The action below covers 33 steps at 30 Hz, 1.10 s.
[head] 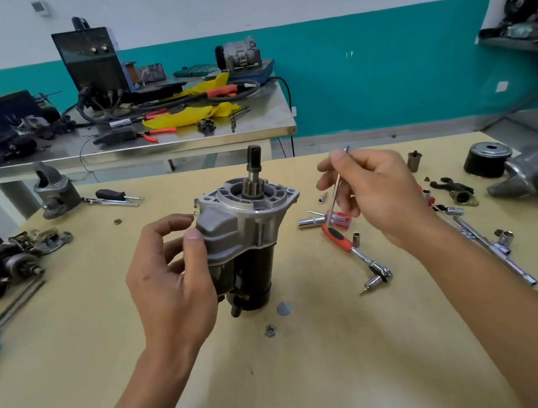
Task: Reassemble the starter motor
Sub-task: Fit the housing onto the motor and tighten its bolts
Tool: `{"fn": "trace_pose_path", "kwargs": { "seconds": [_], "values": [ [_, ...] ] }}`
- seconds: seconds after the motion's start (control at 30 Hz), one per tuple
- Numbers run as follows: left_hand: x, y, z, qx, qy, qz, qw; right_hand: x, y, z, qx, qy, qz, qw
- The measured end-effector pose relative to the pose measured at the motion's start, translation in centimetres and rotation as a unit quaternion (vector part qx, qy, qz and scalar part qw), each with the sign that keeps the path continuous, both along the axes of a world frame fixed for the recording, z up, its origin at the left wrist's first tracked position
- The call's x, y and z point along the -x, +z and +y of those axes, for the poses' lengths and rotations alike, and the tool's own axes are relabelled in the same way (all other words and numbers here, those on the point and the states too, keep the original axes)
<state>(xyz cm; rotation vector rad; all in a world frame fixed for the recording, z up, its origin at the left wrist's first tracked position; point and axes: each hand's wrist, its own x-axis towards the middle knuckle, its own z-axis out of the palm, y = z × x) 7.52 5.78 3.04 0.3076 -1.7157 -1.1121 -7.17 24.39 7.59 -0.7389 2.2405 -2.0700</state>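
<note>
The left grip (171, 279) curls round the grey housing of the starter motor (246, 227), thumb pressed on its cover. The right grip (373, 196) pinches a long thin bolt (337, 189), head up, at the motor's 3 o'clock and apart from it. The motor stands upright mid-table (321, 386), pinion shaft pointing up. A red-handled ratchet (338, 237) lies at its 3 o'clock, a nut (270, 330) at 6.
</note>
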Motion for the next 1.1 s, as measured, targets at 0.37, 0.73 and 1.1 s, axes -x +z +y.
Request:
{"fn": "trace_pose_path", "kwargs": {
  "seconds": [0.37, 0.73, 1.1],
  "values": [
    [0.2, 0.0, -0.2, 0.016, 0.008, 0.0, 1.0, -2.8, 5.4, -3.0, 0.171, 0.138, 0.039, 0.975],
    [0.1, 0.3, -0.1, 0.037, 0.027, -0.008, 0.999, -3.0, 5.0, -3.8, 0.149, 0.133, 0.029, 0.979],
    [0.2, 0.1, 0.2, 0.038, 0.038, -0.017, 0.998, -2.6, 4.4, -4.1, 0.094, 0.124, 0.063, 0.986]
  ]
}}
